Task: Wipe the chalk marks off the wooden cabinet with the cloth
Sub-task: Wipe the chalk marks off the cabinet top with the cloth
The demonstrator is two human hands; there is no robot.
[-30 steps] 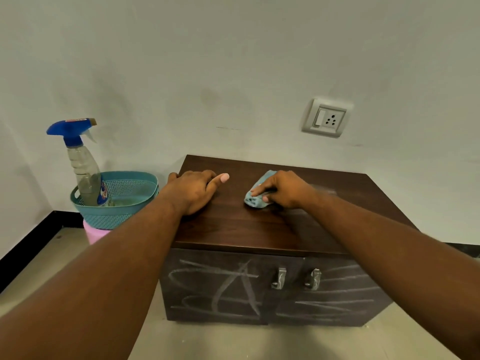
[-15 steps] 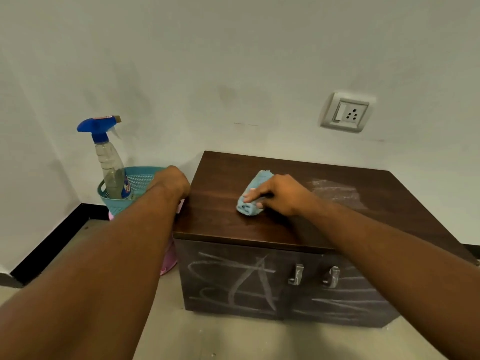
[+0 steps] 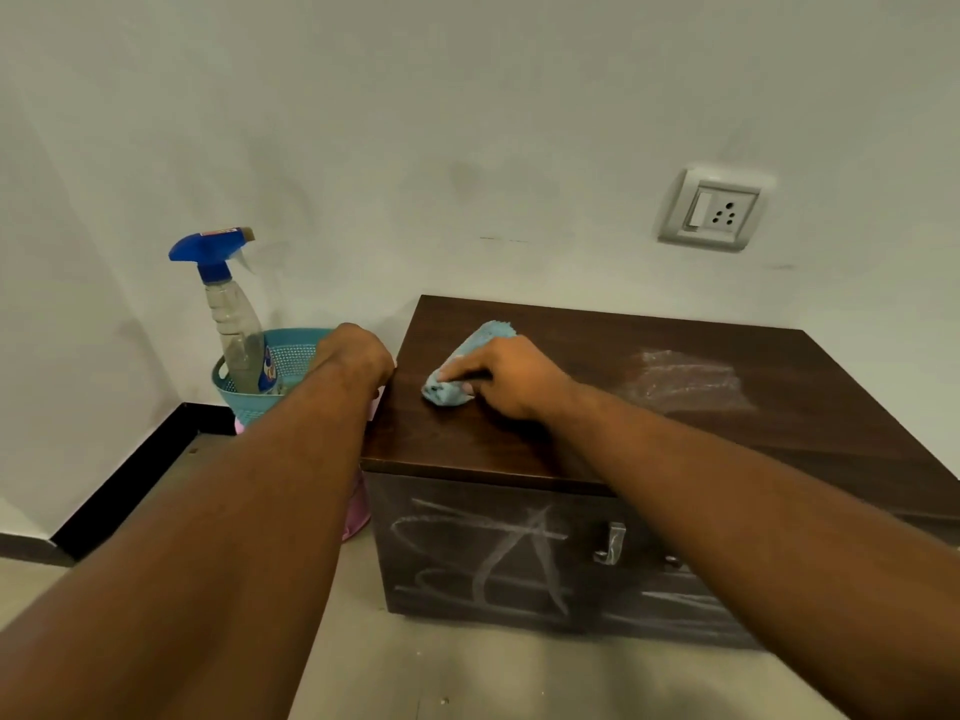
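Observation:
A dark wooden cabinet stands against the wall. My right hand presses a bunched light-blue cloth onto the left part of its top. A smeared patch of chalk lies on the top to the right of that hand. White chalk scribbles cover the front doors. My left hand rests at the cabinet's left edge, fingers curled over it and hidden from me.
A teal perforated basket sits left of the cabinet on something pink, with a blue-topped spray bottle standing in it. A wall socket is above the cabinet. Metal door handles stick out from the front.
My left hand has slid off the cabinet top to its left edge. My right hand has dragged the cloth leftwards, uncovering a smeared chalk patch on the right. The view has shifted left.

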